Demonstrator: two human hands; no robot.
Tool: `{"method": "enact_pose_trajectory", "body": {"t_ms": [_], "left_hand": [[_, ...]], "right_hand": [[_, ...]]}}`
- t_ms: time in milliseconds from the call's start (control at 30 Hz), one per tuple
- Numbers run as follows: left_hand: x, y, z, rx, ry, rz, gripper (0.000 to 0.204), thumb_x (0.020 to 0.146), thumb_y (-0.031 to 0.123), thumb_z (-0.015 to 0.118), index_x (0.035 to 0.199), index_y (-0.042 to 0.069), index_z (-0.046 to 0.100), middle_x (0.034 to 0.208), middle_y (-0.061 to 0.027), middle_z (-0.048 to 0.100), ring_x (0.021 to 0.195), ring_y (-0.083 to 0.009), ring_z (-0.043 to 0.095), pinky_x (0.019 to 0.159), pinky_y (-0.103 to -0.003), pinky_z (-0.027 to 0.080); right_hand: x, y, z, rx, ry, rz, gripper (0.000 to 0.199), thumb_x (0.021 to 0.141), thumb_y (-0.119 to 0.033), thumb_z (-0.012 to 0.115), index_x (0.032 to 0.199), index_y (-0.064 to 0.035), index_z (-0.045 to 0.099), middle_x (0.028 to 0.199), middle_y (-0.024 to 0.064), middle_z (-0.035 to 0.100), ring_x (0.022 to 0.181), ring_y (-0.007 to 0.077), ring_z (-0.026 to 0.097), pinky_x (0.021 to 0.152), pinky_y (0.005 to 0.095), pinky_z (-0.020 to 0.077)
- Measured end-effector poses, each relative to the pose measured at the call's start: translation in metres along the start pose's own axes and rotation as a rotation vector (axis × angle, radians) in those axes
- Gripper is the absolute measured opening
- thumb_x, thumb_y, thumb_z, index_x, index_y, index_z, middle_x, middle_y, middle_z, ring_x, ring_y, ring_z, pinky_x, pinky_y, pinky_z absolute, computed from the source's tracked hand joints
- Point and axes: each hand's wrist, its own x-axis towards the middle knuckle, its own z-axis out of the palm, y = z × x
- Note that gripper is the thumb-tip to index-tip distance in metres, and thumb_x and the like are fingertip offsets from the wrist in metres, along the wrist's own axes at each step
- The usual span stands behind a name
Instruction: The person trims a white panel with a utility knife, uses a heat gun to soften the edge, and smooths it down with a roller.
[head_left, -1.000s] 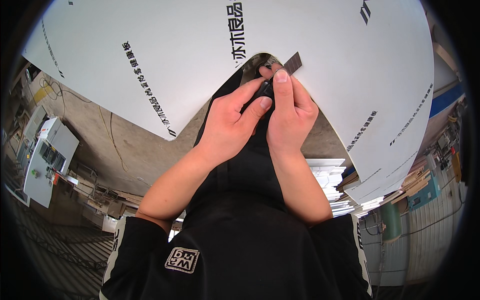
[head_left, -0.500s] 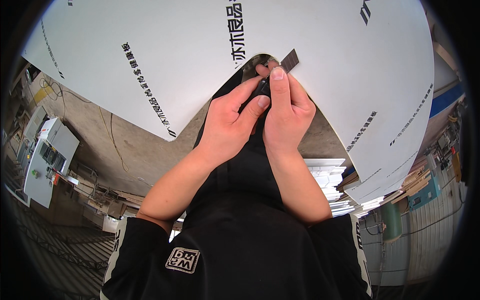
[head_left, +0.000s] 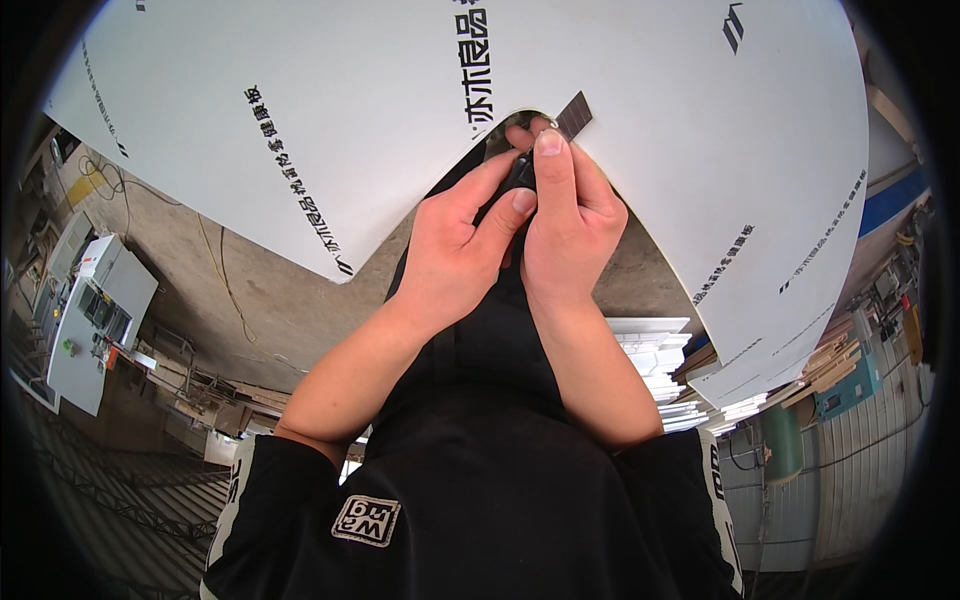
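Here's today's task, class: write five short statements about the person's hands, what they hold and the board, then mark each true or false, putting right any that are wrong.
1. A blade juts out beyond the right hand. True.
2. The blade points back toward the person's chest. False: it points away from the person, toward the picture's upper right.
3. The left hand holds a black piece close to the right hand. True.
4. The right hand wears a glove. False: it is bare.
5. The white board carries black print. True.
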Motion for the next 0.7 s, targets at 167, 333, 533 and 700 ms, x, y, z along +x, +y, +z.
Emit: {"method": "enact_pose_trajectory", "body": {"t_ms": [167,333,533,700], "left_hand": [[0.0004,-0.0016,0.0006,-0.018,0.008,0.004,0.031,0.107,0.017,0.063,0.133,0.0,0.065,0.077,0.0012,0.063,0.063,-0.0058,0.053,0.056,-0.025,0.045],[0.0006,-0.0009,0.0005,-0.035,0.003,0.01,0.03,0.107,0.017,0.062,0.131,0.0,0.065,0.076,0.0015,0.062,0.063,-0.0056,0.053,0.056,-0.025,0.045],[0.0011,-0.0006,0.0005,-0.031,0.023,0.02,0.033,0.108,0.018,0.062,0.136,0.001,0.063,0.079,0.0014,0.062,0.063,-0.0056,0.053,0.056,-0.025,0.045],[0.0014,-0.0005,-0.0035,-0.086,0.032,0.032,0.037,0.109,0.019,0.061,0.141,0.001,0.061,0.082,0.0012,0.063,0.063,-0.0047,0.053,0.053,-0.024,0.044]], "right_hand": [[0.0003,-0.0018,0.0019,-0.015,0.005,0.01,0.031,0.105,-0.019,0.069,0.11,0.0106,0.075,0.074,0.0019,0.066,0.088,0.015,0.072,0.089,0.0326,0.0595],[0.0008,-0.0002,0.0024,-0.02,0.007,-0.006,0.03,0.105,-0.019,0.069,0.11,0.0104,0.076,0.071,0.0004,0.064,0.083,0.0121,0.07,0.085,0.0302,0.0583],[0.0027,0.0025,0.0029,-0.072,-0.008,0.01,0.027,0.104,-0.018,0.069,0.108,0.0073,0.078,0.067,-0.0043,0.061,0.066,0.0024,0.054,0.061,0.022,0.0462],[0.0042,-0.0012,0.0094,-0.148,-0.018,0.0,0.024,0.104,-0.017,0.069,0.105,0.0044,0.079,0.065,-0.0067,0.057,0.06,0.0002,0.047,0.053,0.022,0.0381]]}}
